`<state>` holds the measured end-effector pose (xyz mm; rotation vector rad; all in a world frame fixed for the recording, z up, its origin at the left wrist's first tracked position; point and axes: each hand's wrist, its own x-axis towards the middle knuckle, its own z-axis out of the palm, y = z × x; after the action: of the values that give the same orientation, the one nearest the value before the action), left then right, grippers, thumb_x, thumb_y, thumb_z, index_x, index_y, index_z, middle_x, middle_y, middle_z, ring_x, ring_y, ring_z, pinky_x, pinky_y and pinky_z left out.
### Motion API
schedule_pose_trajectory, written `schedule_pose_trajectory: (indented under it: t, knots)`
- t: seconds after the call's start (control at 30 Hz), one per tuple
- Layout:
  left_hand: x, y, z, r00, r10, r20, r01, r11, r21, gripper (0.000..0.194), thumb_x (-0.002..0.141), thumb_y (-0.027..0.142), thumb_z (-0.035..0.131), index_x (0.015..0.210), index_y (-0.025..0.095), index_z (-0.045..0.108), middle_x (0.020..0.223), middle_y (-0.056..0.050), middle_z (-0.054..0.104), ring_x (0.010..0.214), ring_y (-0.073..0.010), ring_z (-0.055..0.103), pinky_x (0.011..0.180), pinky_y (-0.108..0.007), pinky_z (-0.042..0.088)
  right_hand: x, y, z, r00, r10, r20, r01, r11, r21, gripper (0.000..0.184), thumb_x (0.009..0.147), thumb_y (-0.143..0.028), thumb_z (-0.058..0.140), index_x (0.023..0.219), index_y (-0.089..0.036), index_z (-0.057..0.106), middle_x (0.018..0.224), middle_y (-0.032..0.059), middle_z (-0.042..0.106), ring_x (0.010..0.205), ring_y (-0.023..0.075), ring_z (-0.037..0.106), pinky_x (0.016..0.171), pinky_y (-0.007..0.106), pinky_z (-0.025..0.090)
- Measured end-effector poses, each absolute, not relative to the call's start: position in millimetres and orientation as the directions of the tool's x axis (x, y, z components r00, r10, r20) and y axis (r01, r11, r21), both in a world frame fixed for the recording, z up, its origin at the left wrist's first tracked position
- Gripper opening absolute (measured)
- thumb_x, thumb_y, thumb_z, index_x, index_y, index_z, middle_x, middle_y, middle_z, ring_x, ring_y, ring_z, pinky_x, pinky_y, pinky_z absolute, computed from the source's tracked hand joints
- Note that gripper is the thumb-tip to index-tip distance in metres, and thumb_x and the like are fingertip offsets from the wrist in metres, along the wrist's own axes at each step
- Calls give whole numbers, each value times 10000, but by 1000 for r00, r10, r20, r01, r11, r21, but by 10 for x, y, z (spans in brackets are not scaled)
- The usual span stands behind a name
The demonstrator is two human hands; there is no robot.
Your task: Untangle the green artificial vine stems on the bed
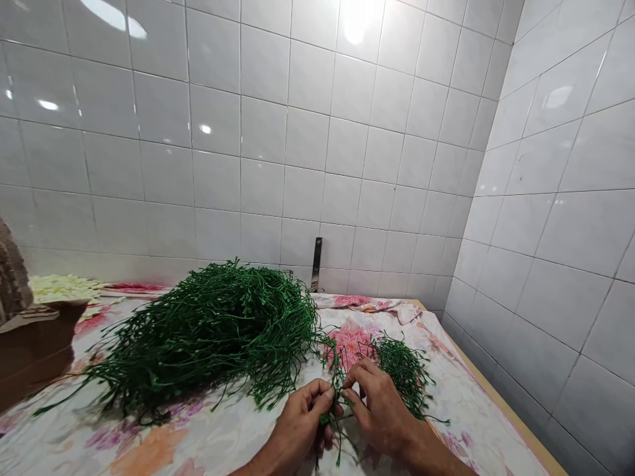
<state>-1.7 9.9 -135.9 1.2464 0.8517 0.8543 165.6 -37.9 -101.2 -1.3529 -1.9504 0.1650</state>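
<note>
Bare left hand (297, 426) and right hand (381, 413) close together, fingers pinched narrow on a thin green artificial sprig (338, 390), its long axis hanging toward the near edge of the floral tablecloth (149, 449). Small green sprig tangle (404, 373) lies just beyond the right hand; large green sprig heap (208, 337) sits farther left.

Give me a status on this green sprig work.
Done, it seems: a small bunch of green sprigs lies apart on the floral cloth. In hand: the left hand and right hand pinch thin green stems. Left: the much larger heap of green stems beside them.
</note>
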Motion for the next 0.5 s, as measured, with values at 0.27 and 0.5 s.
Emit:
schedule_pose_trajectory:
  t: [0.27, 0.5]
  knots:
    - [-36, 64, -1271, 455, 890, -35, -116, 99, 988, 670, 599, 782, 762, 713, 159, 543, 649, -6, 616, 418, -94, 540, 402, -208, 398, 1668, -369, -1021, -213, 819, 532, 750, 486, -448, 123, 901, -84, 615, 946, -192, 654, 997, 66, 638, 931, 188, 617, 825, 293, 485]
    - [-18, 103, -1294, 462, 886, -29, -126, 98, 987, 635, 604, 743, 783, 740, 163, 564, 648, -12, 628, 401, -92, 516, 380, -208, 399, 1664, -370, -1017, -209, 806, 554, 756, 492, -432, 125, 917, -90, 588, 950, -197, 644, 982, 60, 646, 900, 183, 620, 796, 289, 497]
